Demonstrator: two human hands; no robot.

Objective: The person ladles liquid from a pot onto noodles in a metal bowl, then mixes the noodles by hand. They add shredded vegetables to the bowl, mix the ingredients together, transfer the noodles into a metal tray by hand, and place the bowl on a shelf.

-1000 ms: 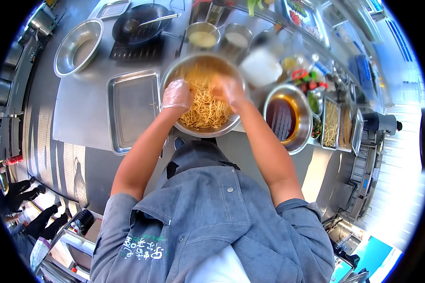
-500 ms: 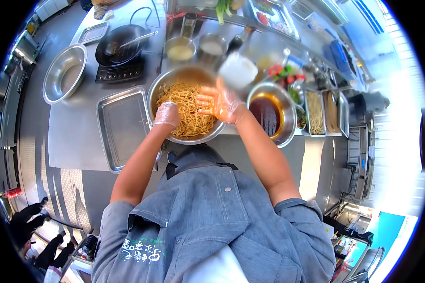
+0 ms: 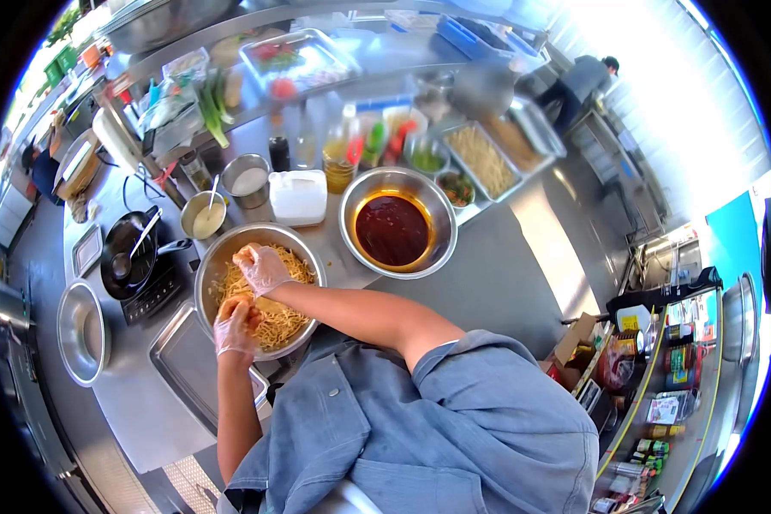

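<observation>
Both my hands wear clear plastic gloves and are over a steel mixing bowl (image 3: 202, 287) of brown-coated noodles (image 3: 280, 327). My left hand (image 3: 236, 325) is at the bowl's near left side, with its fingers curled in. Farther up, my right hand (image 3: 263, 268) reaches across the noodles, its fingers bent and closed. What either hand grips, if anything, is hidden by the fingers. To the right of this bowl stands another steel bowl (image 3: 444, 224) with dark red-brown sauce (image 3: 392, 230).
A white plastic container (image 3: 298, 197), a pot of white contents (image 3: 248, 180) and a pot of pale yellow liquid (image 3: 206, 219) stand behind the noodles. At left are a black pan (image 3: 128, 257) on a cooker, a steel basin (image 3: 83, 334) and a tray (image 3: 188, 373). A person (image 3: 581, 86) is far right.
My view has swung right, so the bowls appear farther left. My right hand, spread open before, is now closed. My left hand stays closed over the noodles, and the hands are nearer each other.
</observation>
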